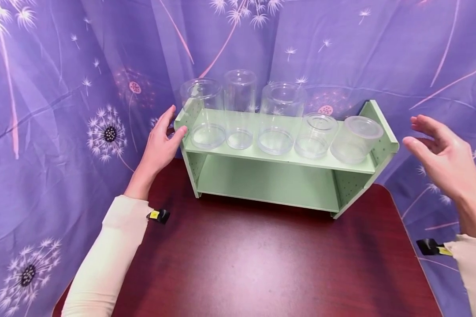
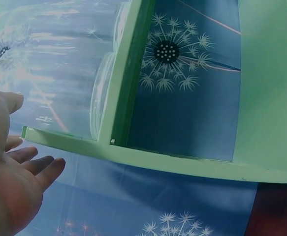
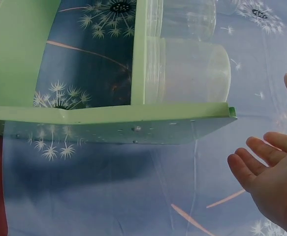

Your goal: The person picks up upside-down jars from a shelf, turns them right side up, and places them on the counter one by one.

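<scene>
A pale green two-tier shelf (image 1: 269, 185) stands on the table with several clear plastic jars along its top board. My left hand (image 1: 162, 143) is at the shelf's left end, fingers spread and the thumb tip right by the side panel's upper corner. In the left wrist view, the thumb and fingers (image 2: 54, 172) lie to either side of that panel's tip. To the right of the shelf, my right hand (image 1: 448, 158) hangs in the air with loosely bent fingers, apart from the right side panel (image 3: 182, 115). Nearest to it stands a short, cloudy jar (image 1: 355, 140).
Left to right stand a wide tall jar (image 1: 208, 132), a narrow tall jar (image 1: 239, 110), another wide jar (image 1: 277, 132) and a short jar (image 1: 315, 141). The lower board (image 1: 262, 180) is bare. A purple dandelion-print curtain (image 1: 63, 176) surrounds the dark red table (image 1: 258, 259).
</scene>
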`<action>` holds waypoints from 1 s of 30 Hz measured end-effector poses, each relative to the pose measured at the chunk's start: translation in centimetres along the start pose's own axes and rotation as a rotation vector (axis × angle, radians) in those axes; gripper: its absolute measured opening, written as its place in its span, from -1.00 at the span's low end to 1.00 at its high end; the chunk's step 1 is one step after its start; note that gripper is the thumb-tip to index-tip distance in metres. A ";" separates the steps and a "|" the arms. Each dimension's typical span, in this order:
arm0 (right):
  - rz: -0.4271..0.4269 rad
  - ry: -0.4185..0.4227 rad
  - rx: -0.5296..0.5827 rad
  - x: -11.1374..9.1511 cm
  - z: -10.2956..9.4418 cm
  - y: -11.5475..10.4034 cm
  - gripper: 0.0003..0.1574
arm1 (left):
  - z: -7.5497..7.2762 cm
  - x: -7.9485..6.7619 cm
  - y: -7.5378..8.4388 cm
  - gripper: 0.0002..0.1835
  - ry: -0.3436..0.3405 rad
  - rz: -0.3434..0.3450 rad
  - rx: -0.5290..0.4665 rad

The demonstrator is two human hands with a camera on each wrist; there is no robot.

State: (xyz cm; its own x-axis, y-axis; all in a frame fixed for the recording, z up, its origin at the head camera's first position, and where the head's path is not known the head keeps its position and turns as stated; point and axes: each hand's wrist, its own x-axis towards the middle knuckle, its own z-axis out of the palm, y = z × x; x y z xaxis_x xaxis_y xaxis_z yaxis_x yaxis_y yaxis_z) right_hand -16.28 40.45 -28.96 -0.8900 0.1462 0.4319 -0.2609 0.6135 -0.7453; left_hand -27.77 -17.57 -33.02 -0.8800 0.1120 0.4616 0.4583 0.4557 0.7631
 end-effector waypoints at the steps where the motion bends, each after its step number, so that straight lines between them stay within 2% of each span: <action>1: -0.002 -0.002 -0.003 0.2 0.2 0.0 -0.27 | 0.1 0.1 0.0 -0.25 -0.003 0.001 0.006; 6: -0.012 -0.032 -0.045 1.1 1.0 0.1 -0.25 | 0.4 0.2 0.2 -0.27 0.000 0.012 0.033; 20: -0.067 -0.125 -0.245 2.7 2.3 0.2 -0.12 | 0.8 0.5 0.2 -0.36 0.019 0.071 0.137; 30: -0.073 -0.211 -0.267 3.9 2.8 0.2 -0.06 | 0.5 0.4 0.5 -0.36 0.004 0.039 0.155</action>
State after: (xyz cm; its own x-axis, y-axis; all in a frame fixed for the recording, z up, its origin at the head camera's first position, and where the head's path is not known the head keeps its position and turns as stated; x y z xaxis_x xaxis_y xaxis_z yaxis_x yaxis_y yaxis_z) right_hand -20.80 39.01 -28.86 -0.9376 -0.0527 0.3438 -0.2449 0.8018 -0.5450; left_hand -27.94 -16.85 -32.74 -0.8614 0.1290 0.4913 0.4668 0.5824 0.6655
